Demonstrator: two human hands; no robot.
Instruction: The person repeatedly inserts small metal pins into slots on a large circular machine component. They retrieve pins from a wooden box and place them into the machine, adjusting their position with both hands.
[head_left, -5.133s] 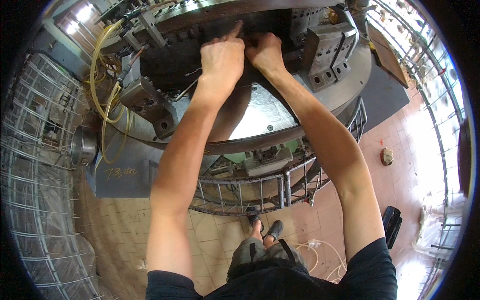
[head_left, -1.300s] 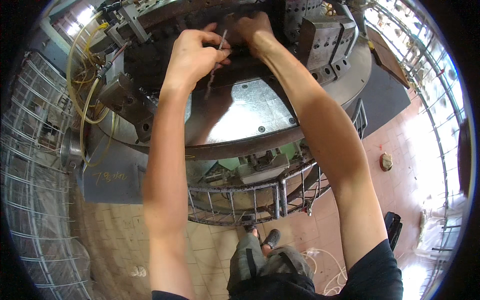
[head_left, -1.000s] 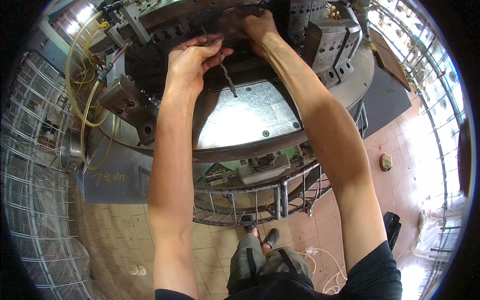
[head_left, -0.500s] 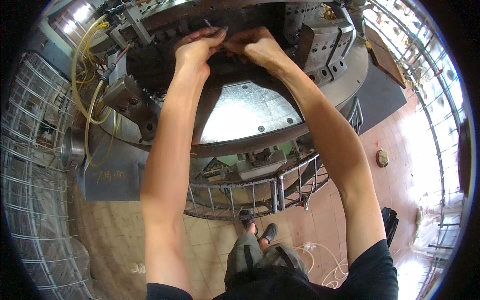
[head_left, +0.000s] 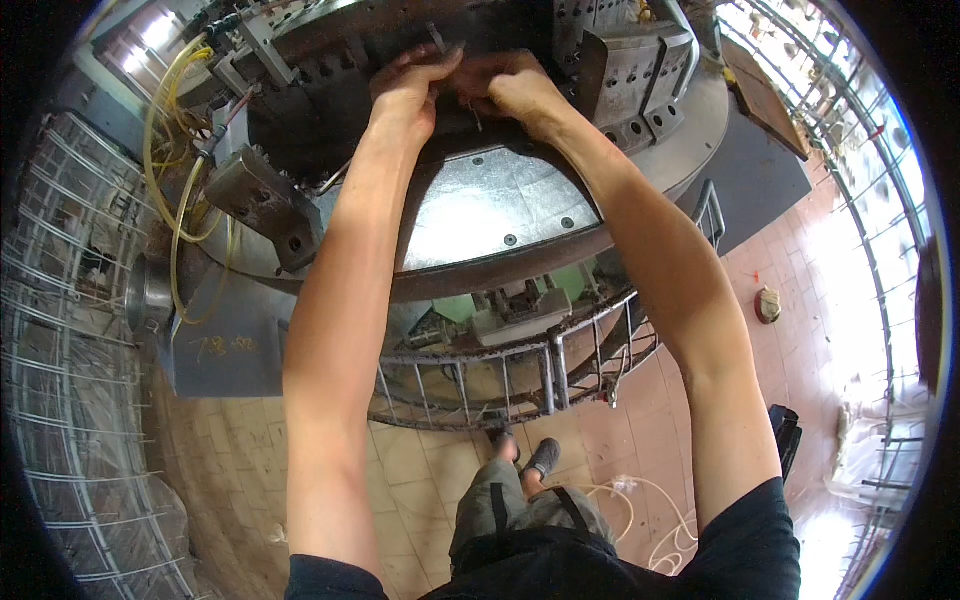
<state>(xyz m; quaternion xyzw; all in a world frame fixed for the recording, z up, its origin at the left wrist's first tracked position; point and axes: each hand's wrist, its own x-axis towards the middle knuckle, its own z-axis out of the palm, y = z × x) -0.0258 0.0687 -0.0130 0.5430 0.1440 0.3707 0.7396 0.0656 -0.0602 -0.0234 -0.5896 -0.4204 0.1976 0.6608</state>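
Observation:
My left hand (head_left: 408, 88) is closed, its thumb and fingers pinched together over the dark recess of a round metal machine. A thin metal rod (head_left: 437, 38) sticks up just past its fingers and appears held in them. Close beside it, almost touching, my right hand (head_left: 515, 92) has its fingers curled in. Below those fingers pokes a thin pale piece (head_left: 478, 122); what the fingers grip is hidden by shadow and blur. Under both wrists lies a shiny metal plate (head_left: 480, 205) with several screw holes.
Steel blocks with bolt holes (head_left: 635, 85) stand at the right, and an angled bracket (head_left: 265, 205) at the left. Yellow hoses (head_left: 150, 160) loop along the left side. A curved metal railing (head_left: 470, 390) runs between the machine and my feet. A pale hose (head_left: 660, 520) lies on the tiled floor.
Both hands have shifted slightly right relative to the machine. The rod by my left hand has moved along with it. A thin pale piece now shows below my right hand.

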